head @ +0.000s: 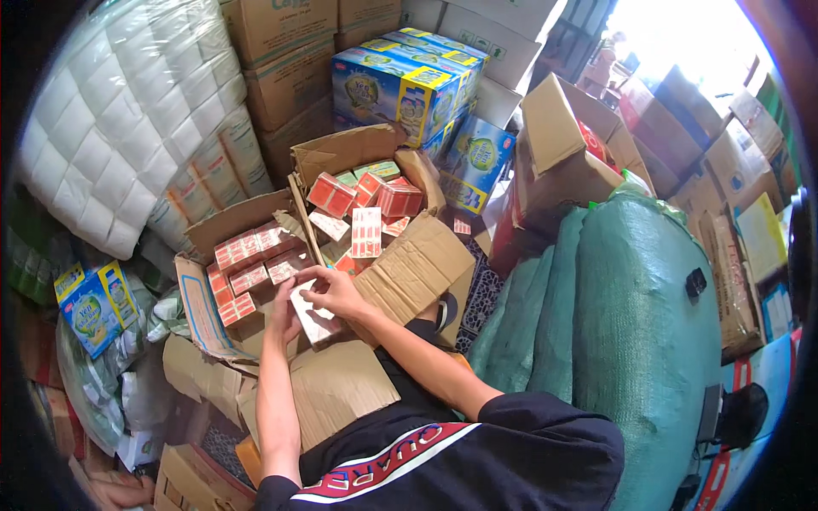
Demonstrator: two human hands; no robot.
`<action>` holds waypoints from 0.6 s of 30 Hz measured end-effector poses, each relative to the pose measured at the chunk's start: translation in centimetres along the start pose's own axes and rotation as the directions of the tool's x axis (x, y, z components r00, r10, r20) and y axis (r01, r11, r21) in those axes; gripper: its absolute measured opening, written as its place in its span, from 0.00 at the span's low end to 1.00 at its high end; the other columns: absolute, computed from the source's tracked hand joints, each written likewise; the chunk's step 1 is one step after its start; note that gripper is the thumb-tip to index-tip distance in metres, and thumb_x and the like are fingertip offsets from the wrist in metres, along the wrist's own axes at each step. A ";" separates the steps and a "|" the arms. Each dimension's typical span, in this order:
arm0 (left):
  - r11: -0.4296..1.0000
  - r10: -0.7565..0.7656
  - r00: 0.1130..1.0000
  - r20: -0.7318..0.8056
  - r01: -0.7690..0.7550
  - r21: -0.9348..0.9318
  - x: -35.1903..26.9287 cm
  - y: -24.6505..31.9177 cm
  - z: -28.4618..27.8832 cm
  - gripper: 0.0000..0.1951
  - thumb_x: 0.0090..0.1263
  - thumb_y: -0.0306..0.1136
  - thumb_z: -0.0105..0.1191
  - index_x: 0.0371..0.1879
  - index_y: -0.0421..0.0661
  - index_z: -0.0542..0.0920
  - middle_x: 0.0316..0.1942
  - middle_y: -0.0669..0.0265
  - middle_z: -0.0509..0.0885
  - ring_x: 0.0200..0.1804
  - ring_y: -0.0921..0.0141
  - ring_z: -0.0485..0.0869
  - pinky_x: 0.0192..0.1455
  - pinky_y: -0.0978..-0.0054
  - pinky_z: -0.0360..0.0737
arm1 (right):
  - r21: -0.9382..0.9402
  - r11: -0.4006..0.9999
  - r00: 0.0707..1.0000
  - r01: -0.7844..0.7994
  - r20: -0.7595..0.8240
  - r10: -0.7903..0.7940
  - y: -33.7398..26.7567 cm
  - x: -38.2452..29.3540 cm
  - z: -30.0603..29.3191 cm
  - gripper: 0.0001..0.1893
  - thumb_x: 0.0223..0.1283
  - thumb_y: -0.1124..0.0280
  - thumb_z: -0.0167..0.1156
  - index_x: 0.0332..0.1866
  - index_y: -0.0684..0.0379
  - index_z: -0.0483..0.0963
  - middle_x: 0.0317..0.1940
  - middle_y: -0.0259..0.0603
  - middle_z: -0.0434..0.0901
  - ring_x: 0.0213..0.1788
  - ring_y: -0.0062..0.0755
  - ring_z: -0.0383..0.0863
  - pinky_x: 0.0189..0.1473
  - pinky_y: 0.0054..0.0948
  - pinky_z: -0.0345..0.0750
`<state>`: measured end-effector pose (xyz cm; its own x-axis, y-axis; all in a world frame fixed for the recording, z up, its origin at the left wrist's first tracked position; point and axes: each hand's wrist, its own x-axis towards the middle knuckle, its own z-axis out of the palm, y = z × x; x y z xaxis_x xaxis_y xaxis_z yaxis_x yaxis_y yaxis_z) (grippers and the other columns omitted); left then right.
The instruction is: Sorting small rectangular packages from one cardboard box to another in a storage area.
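A small white carton [311,324] with a brightly lit top is held above an open cardboard box [217,319]. My left hand [281,313] grips the carton along its left side. Bent over the carton's upper end, my right hand [335,292] has its thumb and index finger near the top surface; contact there is hard to tell. Several red-and-white packs [255,249] sit in rows inside that box. Just behind it, a second open cardboard box [345,137] holds a loose heap of red packs [399,197], green packs [378,170] and a white-and-red pack [366,233] standing out on top.
Green woven sacks [639,306] stand close at the right, below an open tall carton [562,134]. Blue drink cartons [396,83] are stacked behind. Plastic-wrapped white packs [128,128] lean at the left. At the lower left, part of another person's limb [121,488] shows.
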<state>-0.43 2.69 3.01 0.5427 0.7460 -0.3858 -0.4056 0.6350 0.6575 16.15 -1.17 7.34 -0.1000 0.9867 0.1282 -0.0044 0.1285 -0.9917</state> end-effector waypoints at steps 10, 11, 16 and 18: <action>0.886 -0.234 0.965 -0.119 0.262 0.383 -0.4 -0.8 -2.9 0.26 0.67 0.58 0.52 0.59 0.58 0.73 0.52 0.72 0.81 0.52 0.70 0.82 0.52 0.58 0.82 | 0.235 0.968 0.991 -0.084 -0.081 0.106 0.3 0.5 0.3 0.19 0.63 0.72 0.63 0.58 0.64 0.74 0.43 0.38 0.83 0.35 0.18 0.80 0.35 0.20 0.80; 0.906 -0.177 0.970 -0.169 0.228 0.358 -0.6 -0.8 -4.1 0.28 0.66 0.60 0.51 0.60 0.58 0.73 0.53 0.72 0.81 0.51 0.71 0.82 0.53 0.58 0.81 | 0.283 0.955 0.989 -0.092 -0.087 0.121 0.4 0.8 0.7 0.17 0.65 0.72 0.63 0.57 0.64 0.74 0.44 0.37 0.82 0.39 0.18 0.80 0.39 0.20 0.81; 0.940 -0.082 0.936 -0.343 0.187 0.285 -0.2 -1.0 -3.7 0.31 0.65 0.64 0.47 0.61 0.58 0.72 0.56 0.67 0.80 0.53 0.67 0.82 0.54 0.58 0.80 | 0.438 0.894 0.975 -0.092 -0.144 0.171 1.4 1.5 -0.8 0.19 0.66 0.71 0.60 0.60 0.65 0.70 0.46 0.42 0.81 0.38 0.21 0.80 0.43 0.21 0.80; 0.971 -0.037 0.905 -0.423 0.132 0.198 0.1 -1.1 -5.9 0.30 0.66 0.60 0.49 0.62 0.56 0.70 0.58 0.64 0.78 0.56 0.64 0.80 0.54 0.55 0.80 | 0.484 0.869 0.975 -0.099 -0.128 0.183 1.0 1.6 -0.3 0.20 0.66 0.71 0.60 0.60 0.65 0.70 0.47 0.42 0.80 0.38 0.21 0.80 0.42 0.21 0.80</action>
<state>-4.27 3.24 -1.55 0.1953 0.7366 -0.6475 -0.1761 0.6758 0.7157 16.30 0.62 6.55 0.0295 0.9980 -0.0550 -0.4757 -0.0344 -0.8789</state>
